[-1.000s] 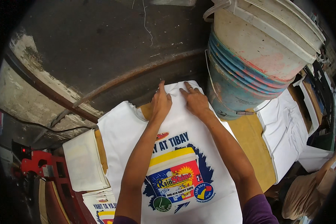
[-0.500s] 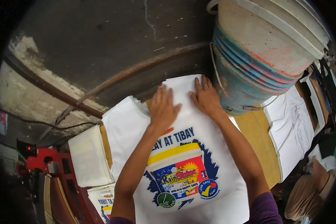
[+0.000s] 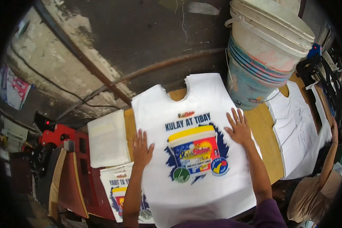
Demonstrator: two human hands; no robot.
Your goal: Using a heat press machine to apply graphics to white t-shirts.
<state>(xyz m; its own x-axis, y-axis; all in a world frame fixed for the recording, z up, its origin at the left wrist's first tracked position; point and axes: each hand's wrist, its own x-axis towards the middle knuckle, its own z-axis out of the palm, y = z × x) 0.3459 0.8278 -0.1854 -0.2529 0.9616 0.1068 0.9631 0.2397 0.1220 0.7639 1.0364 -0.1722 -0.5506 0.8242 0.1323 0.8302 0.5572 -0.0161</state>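
A white T-shirt lies spread face up on a yellow board, its neckline away from me, with a colourful paint-bucket print and round badges. My left hand rests open on its left side, fingers stretched. My right hand is spread flat on its right side, beside the print. To the left sit a pile of off-white sheets and, below it, printed transfer sheets with a similar picture, partly behind my left forearm.
Stacked stained buckets stand at the back right against a dark wall. A red machine is on the left. More white shirts lie right of the board. Another person's arm reaches up at the far right.
Both my hands have left the shirt's top edge, spread out and come down toward me to its two sides. The whole neckline and printed lettering now show.
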